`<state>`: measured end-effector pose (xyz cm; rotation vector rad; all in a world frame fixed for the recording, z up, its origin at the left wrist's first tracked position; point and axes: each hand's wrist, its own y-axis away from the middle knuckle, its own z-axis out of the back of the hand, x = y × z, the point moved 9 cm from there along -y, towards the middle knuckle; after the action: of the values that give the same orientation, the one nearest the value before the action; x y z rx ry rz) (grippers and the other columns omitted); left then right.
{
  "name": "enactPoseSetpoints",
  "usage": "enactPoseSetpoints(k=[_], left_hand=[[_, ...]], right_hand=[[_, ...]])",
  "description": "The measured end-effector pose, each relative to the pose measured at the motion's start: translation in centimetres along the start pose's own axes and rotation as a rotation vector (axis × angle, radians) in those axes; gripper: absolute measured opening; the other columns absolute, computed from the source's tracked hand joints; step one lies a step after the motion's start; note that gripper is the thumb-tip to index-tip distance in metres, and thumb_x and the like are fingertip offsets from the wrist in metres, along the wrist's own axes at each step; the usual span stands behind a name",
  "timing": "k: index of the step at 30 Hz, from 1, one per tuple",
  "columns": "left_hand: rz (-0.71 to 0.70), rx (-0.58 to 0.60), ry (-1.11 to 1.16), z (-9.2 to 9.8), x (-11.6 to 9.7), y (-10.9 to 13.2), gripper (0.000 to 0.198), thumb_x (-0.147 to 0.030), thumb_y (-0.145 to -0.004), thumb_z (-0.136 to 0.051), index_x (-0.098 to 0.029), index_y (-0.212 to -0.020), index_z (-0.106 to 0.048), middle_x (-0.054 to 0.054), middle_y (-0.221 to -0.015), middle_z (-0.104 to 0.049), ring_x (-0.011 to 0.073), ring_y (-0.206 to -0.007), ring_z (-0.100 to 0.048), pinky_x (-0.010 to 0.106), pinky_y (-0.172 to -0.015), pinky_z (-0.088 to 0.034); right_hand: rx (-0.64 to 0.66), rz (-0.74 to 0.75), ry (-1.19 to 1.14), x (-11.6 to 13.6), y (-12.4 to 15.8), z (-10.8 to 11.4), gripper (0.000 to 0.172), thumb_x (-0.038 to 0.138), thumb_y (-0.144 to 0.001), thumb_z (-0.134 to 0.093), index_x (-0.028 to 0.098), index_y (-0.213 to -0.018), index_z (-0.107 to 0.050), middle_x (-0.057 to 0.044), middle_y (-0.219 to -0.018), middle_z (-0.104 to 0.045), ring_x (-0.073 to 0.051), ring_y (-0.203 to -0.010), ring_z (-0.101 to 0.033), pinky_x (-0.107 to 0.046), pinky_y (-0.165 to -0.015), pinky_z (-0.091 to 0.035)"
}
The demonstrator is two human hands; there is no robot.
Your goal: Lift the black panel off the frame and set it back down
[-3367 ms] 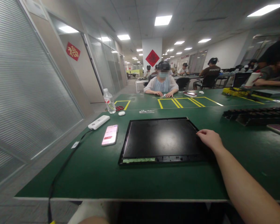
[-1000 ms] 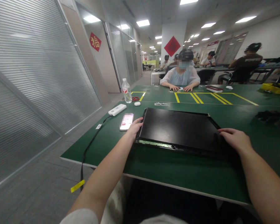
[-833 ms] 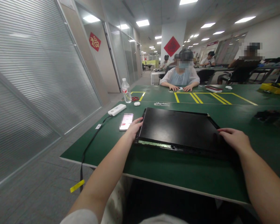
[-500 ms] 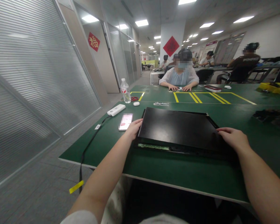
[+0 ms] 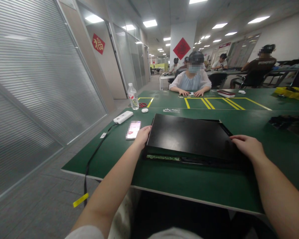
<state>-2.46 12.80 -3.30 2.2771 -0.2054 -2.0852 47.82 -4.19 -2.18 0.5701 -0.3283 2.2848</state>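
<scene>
A flat black screen panel [image 5: 189, 134] lies in front of me, a little askew over a black frame [image 5: 201, 162]. Its near edge sits raised above that frame, where a green circuit board strip [image 5: 163, 157] shows at the left. My left hand [image 5: 143, 135] grips the panel's left edge, fingers partly hidden beneath it. On the opposite side, my right hand [image 5: 246, 146] pinches the right edge between thumb and fingers. How far the panel rests on the frame I cannot tell.
A lit phone [image 5: 134, 130] lies left of my left hand, near a white power bank [image 5: 123, 117] with a black strap. Behind stand a water bottle [image 5: 133, 97] and a small white case [image 5: 145, 110]. Dark parts [image 5: 289, 124] lie at right. A person [image 5: 191, 79] sits opposite.
The panel's near edge stands slightly higher, so more of the circuit board strip and frame shows. Both hands keep their hold on its sides.
</scene>
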Motion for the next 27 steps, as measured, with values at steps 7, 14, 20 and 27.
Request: enactPoseSetpoints(k=[7,14,20,27], left_hand=[[-0.027,0.023,0.012,-0.4,-0.7,1.1,0.030,-0.021,-0.072,-0.092,-0.016,-0.098,-0.079,0.011,-0.102,-0.082,0.0290,-0.104,-0.076,0.040,-0.098,-0.060],[-0.061,0.066,0.053,-0.9,-1.3,1.5,0.039,-0.013,-0.061,-0.095,-0.016,-0.096,-0.077,0.010,-0.103,-0.083,0.0325,-0.112,-0.076,0.049,-0.110,-0.054],[-0.061,0.060,0.128,-0.8,-1.5,1.3,0.043,-0.013,-0.058,-0.097,-0.016,-0.096,-0.077,0.013,-0.113,-0.082,0.0350,-0.124,-0.071,0.052,-0.116,-0.051],[-0.160,0.107,0.133,-0.9,-2.0,0.9,0.057,-0.024,-0.052,-0.101,-0.015,-0.103,-0.077,0.016,-0.120,-0.080,0.0375,-0.130,-0.067,0.056,-0.119,-0.046]], right_hand=[[0.014,0.003,0.016,0.2,0.2,0.0,0.036,0.037,-0.083,-0.060,0.025,-0.105,-0.086,-0.010,-0.109,-0.079,-0.029,-0.098,-0.068,-0.036,-0.081,-0.050],[-0.034,0.019,-0.015,-0.4,-0.8,-0.4,0.032,0.037,-0.075,-0.062,0.028,-0.095,-0.086,-0.008,-0.099,-0.079,-0.031,-0.089,-0.069,-0.039,-0.076,-0.052],[-0.060,0.010,-0.063,-0.5,-0.8,-0.2,0.030,0.036,-0.071,-0.064,0.029,-0.092,-0.085,-0.007,-0.097,-0.080,-0.029,-0.089,-0.070,-0.039,-0.078,-0.052],[-0.085,-0.028,-0.170,-1.2,-1.4,-0.3,0.034,0.036,-0.070,-0.068,0.025,-0.100,-0.081,-0.008,-0.100,-0.080,-0.030,-0.096,-0.072,-0.041,-0.087,-0.054]])
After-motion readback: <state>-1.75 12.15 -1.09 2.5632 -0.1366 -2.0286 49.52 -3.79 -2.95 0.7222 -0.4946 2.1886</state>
